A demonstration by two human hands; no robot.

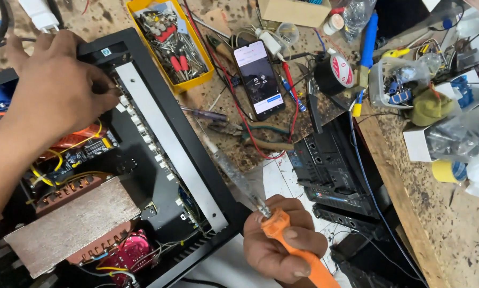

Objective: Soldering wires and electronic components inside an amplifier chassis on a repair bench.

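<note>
Cluttered, scarred wooden bench [437,224]. Left hand [53,85] pinching inside open black chassis [143,69], near left. Right hand [282,242] gripping orange screwdriver [290,245], near centre. Phone [259,79], tape [334,73], yellow tray [167,34] far.

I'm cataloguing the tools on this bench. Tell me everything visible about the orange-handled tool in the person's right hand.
The orange-handled tool looks like a screwdriver or tester: a smooth orange plastic grip, a pale collar, then a long shaft that looks translucent, blurred here. The right hand wraps the grip, thumb on top, at the lower middle of the view. The shaft slants up and to the left, its tip near the front edge of the open black metal chassis; whether it touches cannot be told. The handle's end runs out of frame.
</note>
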